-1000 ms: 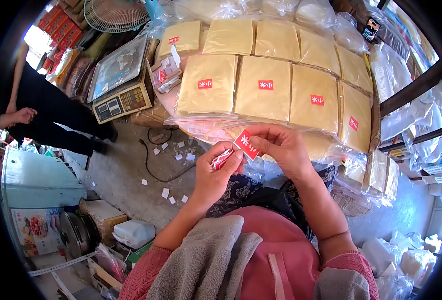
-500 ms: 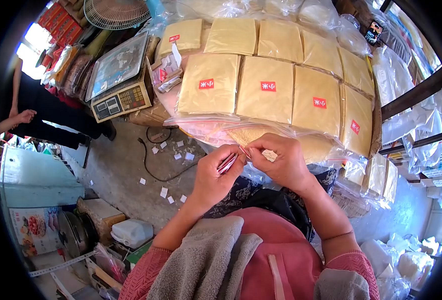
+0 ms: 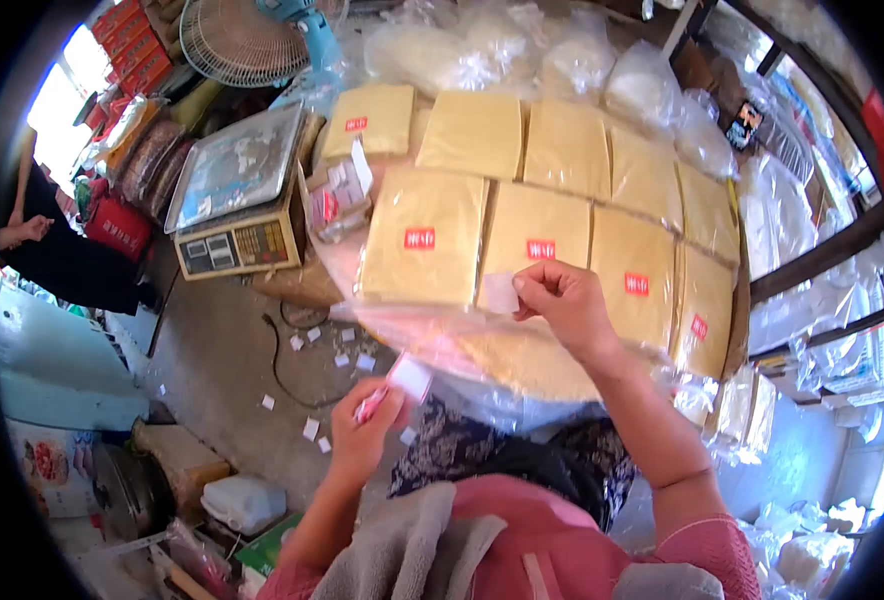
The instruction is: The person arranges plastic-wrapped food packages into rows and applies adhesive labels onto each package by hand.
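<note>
My left hand (image 3: pixel 364 428), low in front of the table's near edge, is closed round a small stack of red-and-white stickers (image 3: pixel 370 405). A white square (image 3: pixel 411 377) sticks out from its fingertips. Between thumb and forefinger my right hand (image 3: pixel 565 303) pinches a small pale square of paper (image 3: pixel 502 293); whether it is a sticker or its backing I cannot tell. That hand is over the lower part of a flat yellow bag (image 3: pixel 502 220), whose red label (image 3: pixel 541 249) shows just above the fingers. Beside it lies another labelled yellow bag (image 3: pixel 427 270).
Rows of filled yellow bags (image 3: pixel 567 150) cover the table. At the left stand a scale (image 3: pixel 237 248) and a small open box of labels (image 3: pixel 340 200). White paper scraps (image 3: pixel 311 428) and a black cable (image 3: pixel 280 365) lie on the floor. A person (image 3: pixel 72 245) stands far left.
My hands were together at the stickers and have parted. The right hand has moved up over the bags with the pale square; the left has dropped leftward with the stack. The view has shifted.
</note>
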Tool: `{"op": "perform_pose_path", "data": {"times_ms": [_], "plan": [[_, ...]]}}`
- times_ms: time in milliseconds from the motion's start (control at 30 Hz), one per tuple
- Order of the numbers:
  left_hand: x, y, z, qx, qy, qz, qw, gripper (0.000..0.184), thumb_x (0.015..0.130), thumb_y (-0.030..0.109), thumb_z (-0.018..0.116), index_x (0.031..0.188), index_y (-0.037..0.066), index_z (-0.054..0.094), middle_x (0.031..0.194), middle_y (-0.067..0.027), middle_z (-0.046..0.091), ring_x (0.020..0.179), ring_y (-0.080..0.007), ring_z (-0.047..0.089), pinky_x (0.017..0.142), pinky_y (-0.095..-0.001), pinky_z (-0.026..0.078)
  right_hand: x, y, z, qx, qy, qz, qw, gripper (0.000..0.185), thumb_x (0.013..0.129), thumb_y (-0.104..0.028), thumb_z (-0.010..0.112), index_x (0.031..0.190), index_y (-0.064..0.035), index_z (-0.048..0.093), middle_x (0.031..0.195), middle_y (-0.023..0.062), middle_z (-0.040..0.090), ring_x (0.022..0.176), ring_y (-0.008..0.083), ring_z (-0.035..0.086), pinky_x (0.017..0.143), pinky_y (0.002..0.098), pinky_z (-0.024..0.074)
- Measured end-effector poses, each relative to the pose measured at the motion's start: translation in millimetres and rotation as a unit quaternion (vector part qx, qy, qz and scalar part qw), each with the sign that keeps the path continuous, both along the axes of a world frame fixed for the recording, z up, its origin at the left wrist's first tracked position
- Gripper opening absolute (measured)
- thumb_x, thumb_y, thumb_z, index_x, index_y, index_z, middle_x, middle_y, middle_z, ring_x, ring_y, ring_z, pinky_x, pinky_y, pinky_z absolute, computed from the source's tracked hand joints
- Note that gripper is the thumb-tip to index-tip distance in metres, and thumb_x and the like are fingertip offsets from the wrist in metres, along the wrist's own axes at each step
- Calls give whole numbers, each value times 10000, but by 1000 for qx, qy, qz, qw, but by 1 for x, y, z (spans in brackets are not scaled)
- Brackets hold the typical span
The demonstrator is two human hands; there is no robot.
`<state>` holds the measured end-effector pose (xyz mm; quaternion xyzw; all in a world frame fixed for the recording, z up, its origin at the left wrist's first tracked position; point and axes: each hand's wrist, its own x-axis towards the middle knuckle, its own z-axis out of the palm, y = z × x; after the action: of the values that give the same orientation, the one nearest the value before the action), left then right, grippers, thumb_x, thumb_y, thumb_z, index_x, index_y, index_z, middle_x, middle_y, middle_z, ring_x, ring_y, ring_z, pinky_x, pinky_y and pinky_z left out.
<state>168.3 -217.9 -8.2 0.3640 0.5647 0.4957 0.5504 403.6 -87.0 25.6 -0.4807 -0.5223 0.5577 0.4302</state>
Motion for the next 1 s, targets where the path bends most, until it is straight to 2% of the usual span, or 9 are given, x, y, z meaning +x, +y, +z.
{"op": "perform_pose_path", "data": {"times_ms": [133,333,467,567,667,733,800,833,1000], "plan": [[-54,-3,-15,-195,207,-209,936,209,877,155,529,994,2,611,765,-44,620,623,-91,542,582,-215,448,0,103,11,91,-192,-17,977,150,786,-149,585,753,-9,629,650,60,621,573,95,579,540,244,465],[-53,32,-11,-114,-89,-82,986,228,874,170,528,982,-25,574,792,-106,599,634,-158,556,563,-263,441,-29,263,4,419,-457,-79,781,116,752,-135,528,724,-44,593,729,120,598,709,254,586,648,350,478],[-27,70,-5,-28,-251,-45,966,225,892,155,497,1011,-28,552,791,-108,595,667,-170,554,602,-284,448,-48,289,-55,457,-615,63,640,105,734,-111,531,796,-56,595,842,112,581,862,273,559,716,361,474],[-9,97,4,-21,-296,-90,951,240,889,177,504,998,-34,542,816,-102,583,676,-173,549,610,-288,443,-55,255,-48,455,-597,47,659,111,726,-105,534,803,-54,595,859,110,582,851,263,557,718,360,471],[11,114,17,-29,-368,-82,926,285,885,163,500,1094,-31,516,874,-99,590,747,-183,572,640,-282,448,-46,183,-11,427,-394,13,814,330,741,-175,661,1048,-68,605,1054,143,595,999,288,550,818,343,465],[22,118,15,-42,-380,-89,920,293,866,161,508,1084,-34,516,858,-112,584,732,-194,563,629,-288,448,-36,121,26,319,-308,114,889,487,684,-202,739,1114,-51,568,1099,128,585,1099,280,511,916,346,409],[32,116,12,-41,-406,-114,906,250,879,129,475,1062,-34,525,882,-112,594,765,-190,586,663,-286,466,-20,68,40,334,-230,225,886,687,647,-285,768,1224,-44,483,1193,117,535,1191,276,437,985,363,342],[39,112,11,-44,-406,-117,905,241,879,127,472,1051,-33,527,881,-116,595,765,-193,587,662,-293,468,-19,47,47,349,-249,282,858,838,628,-377,756,1305,-56,382,1287,111,458,1246,297,367,1026,437,272],[74,82,29,-71,-447,-78,888,222,874,104,457,1042,-28,517,964,-142,585,840,-216,597,733,-329,492,-10,-16,43,427,-397,288,759,838,658,-381,718,1330,-63,330,1314,100,425,1255,303,349,1015,542,202]]}}
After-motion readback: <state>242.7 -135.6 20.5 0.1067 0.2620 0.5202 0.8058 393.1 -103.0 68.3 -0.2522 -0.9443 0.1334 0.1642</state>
